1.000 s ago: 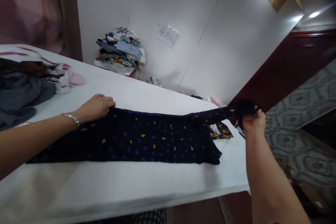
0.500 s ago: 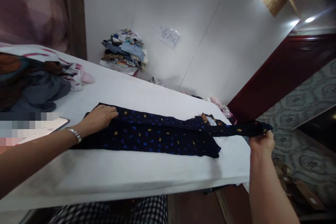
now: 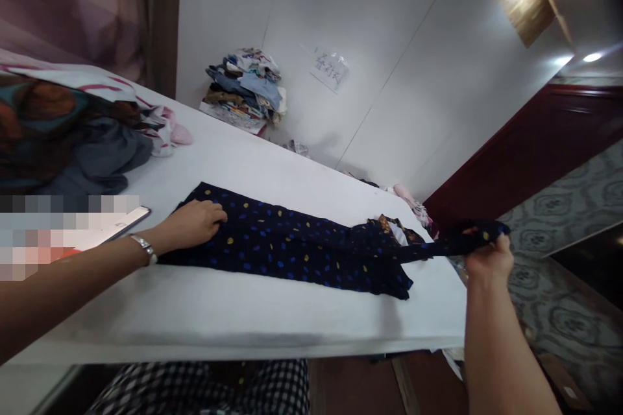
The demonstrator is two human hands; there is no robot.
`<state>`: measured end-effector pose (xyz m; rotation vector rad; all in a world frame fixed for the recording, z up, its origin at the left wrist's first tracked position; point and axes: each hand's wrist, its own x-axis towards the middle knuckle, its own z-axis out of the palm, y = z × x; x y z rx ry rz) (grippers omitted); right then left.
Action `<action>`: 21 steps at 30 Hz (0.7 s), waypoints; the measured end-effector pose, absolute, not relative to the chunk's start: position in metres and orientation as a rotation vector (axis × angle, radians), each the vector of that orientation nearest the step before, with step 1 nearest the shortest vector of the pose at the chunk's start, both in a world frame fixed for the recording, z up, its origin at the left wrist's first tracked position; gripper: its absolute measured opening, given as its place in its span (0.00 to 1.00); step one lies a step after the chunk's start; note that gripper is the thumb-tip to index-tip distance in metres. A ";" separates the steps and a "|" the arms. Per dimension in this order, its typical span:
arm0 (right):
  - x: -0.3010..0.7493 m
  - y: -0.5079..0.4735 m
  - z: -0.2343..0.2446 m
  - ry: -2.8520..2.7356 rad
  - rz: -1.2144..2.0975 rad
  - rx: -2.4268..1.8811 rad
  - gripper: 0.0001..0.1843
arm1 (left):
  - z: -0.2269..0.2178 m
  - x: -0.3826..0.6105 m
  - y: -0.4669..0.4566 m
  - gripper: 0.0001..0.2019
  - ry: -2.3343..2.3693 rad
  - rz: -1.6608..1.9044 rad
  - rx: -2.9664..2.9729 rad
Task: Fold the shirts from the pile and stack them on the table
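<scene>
A dark navy garment (image 3: pixel 302 249) with blue and yellow dots lies stretched out on the white table (image 3: pixel 233 318). My left hand (image 3: pixel 192 224), a silver bracelet on its wrist, rests flat on the garment's left end with the fingers pressing it down. My right hand (image 3: pixel 489 259) is off the table's right edge, closed around the garment's narrow end, which it holds pulled taut in the air. A brown patterned inner part (image 3: pixel 389 225) shows near the garment's right side.
A heap of dark and striped clothes (image 3: pixel 73 136) fills the table's left. A folded stack of clothes (image 3: pixel 246 91) sits at the back by the white wall. A phone (image 3: pixel 124 220) lies left of my left hand. Small pink items (image 3: pixel 409 198) lie at the far right corner.
The garment has been drawn narrower and shifted right on the table. My right hand pulled its end further right, then lifted slightly. My left hand stayed on the left end as the view moved.
</scene>
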<state>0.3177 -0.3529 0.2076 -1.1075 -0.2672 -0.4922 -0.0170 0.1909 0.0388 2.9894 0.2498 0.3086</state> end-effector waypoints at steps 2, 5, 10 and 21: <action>0.316 -0.316 0.224 -0.303 -0.366 -1.044 0.05 | 0.046 -0.016 0.188 0.14 0.279 0.330 2.888; 0.312 -0.247 0.247 -0.468 -0.149 -1.106 0.06 | 0.058 -0.010 0.180 0.14 0.364 0.405 2.655; 0.283 -0.107 0.249 -0.843 0.205 -1.323 0.13 | 0.068 0.011 0.163 0.18 0.467 0.363 1.993; 0.280 -0.060 0.153 -0.781 0.462 -1.730 0.21 | 0.056 0.035 0.151 0.12 0.700 0.350 0.715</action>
